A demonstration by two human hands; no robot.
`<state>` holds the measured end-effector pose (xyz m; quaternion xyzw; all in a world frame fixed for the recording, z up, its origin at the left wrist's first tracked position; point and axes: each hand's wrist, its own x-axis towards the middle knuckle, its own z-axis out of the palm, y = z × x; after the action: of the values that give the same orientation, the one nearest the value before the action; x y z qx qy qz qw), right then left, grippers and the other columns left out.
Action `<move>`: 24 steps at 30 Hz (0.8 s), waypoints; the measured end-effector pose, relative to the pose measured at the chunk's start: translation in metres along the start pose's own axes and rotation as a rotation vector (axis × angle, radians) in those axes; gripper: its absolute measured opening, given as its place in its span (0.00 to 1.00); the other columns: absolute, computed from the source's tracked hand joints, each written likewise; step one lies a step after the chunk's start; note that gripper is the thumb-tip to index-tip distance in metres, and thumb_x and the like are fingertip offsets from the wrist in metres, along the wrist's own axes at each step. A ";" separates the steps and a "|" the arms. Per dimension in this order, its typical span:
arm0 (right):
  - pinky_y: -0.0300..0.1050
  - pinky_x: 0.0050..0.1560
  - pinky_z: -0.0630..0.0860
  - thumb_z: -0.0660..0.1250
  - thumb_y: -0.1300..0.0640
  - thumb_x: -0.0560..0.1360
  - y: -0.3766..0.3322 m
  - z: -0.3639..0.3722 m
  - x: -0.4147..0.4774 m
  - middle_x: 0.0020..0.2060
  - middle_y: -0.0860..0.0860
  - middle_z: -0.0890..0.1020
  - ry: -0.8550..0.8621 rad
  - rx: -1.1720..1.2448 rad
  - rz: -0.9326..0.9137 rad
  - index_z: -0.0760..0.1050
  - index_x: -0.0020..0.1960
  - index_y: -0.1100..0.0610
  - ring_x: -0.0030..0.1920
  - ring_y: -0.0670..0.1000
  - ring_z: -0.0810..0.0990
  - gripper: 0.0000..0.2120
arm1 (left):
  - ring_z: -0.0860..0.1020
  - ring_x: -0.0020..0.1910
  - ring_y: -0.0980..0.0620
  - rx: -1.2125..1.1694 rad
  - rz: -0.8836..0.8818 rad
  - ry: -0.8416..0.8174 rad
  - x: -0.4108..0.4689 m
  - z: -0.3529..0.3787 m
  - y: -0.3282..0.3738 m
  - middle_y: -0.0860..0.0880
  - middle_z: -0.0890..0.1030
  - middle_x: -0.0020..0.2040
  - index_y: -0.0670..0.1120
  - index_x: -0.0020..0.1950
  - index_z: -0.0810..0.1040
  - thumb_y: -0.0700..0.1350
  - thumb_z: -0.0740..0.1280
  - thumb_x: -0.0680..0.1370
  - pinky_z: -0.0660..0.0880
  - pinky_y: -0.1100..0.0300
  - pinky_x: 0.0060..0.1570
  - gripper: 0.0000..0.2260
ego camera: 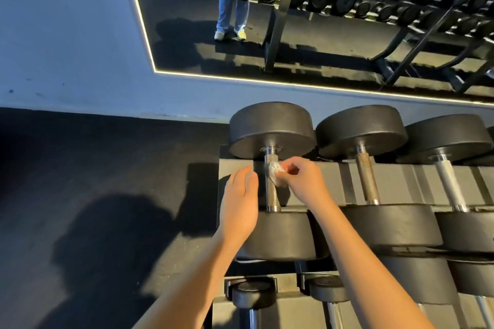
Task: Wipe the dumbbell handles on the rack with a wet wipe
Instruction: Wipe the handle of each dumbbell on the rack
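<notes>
Your right hand (302,179) pinches a crumpled wet wipe (275,172) between curled fingertips and thumb. It presses the wipe against the right side of the knurled handle (272,192) of the leftmost dumbbell (271,125) on the top tier of the rack (236,165). The wipe sits on the far part of that handle, just below the smooth collar next to the far head. The near part of the grip is bare metal.

Your left hand (240,203) is just to the left of the same handle. Its fingers are straight and close together and point away from you, and they hold nothing. It lies above the rack's grey saddle, but from this angle you cannot tell whether it touches the saddle or hovers over it. It does not touch the handle.

The dumbbell lies in its cradle with the handle running away from you. One black round head is toward the wall and the other is toward you, partly under your left wrist. To its right are two more dumbbells in their own cradles. The first has a knurled handle (367,179) and the second a smoother, brighter handle (449,181).

On the lower tier, smaller dumbbells (251,294) show beneath your forearms. A mirror (334,43) with a lit edge on the far wall reflects rows of dumbbells and a pair of legs. The black rubber floor (107,168) to your left carries a dark shadow.
</notes>
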<state>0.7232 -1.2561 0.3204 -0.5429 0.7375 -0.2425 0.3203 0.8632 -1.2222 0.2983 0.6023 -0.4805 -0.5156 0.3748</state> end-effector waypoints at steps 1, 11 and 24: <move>0.34 0.38 0.68 0.71 0.59 0.73 0.001 0.001 -0.001 0.38 0.46 0.77 -0.031 -0.033 0.004 0.76 0.44 0.52 0.41 0.45 0.75 0.05 | 0.71 0.53 0.66 0.033 0.002 -0.004 -0.001 0.000 0.001 0.63 0.71 0.50 0.50 0.68 0.69 0.50 0.52 0.84 0.61 0.73 0.53 0.15; 0.33 0.35 0.68 0.69 0.57 0.75 -0.016 0.012 0.018 0.36 0.49 0.79 0.139 0.032 0.020 0.78 0.42 0.57 0.38 0.45 0.76 0.04 | 0.64 0.70 0.57 0.059 -0.039 -0.160 0.014 -0.009 -0.013 0.54 0.66 0.72 0.53 0.75 0.61 0.55 0.53 0.82 0.60 0.56 0.71 0.21; 0.37 0.36 0.72 0.69 0.64 0.72 -0.015 0.011 0.021 0.37 0.53 0.80 0.184 0.043 0.138 0.76 0.41 0.59 0.39 0.50 0.78 0.03 | 0.65 0.66 0.61 0.076 -0.027 -0.110 0.011 -0.008 -0.013 0.57 0.67 0.70 0.54 0.74 0.63 0.54 0.53 0.82 0.62 0.59 0.66 0.19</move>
<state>0.7369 -1.2803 0.3193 -0.4591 0.7941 -0.2844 0.2789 0.8735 -1.2294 0.2846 0.5932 -0.5116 -0.5343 0.3175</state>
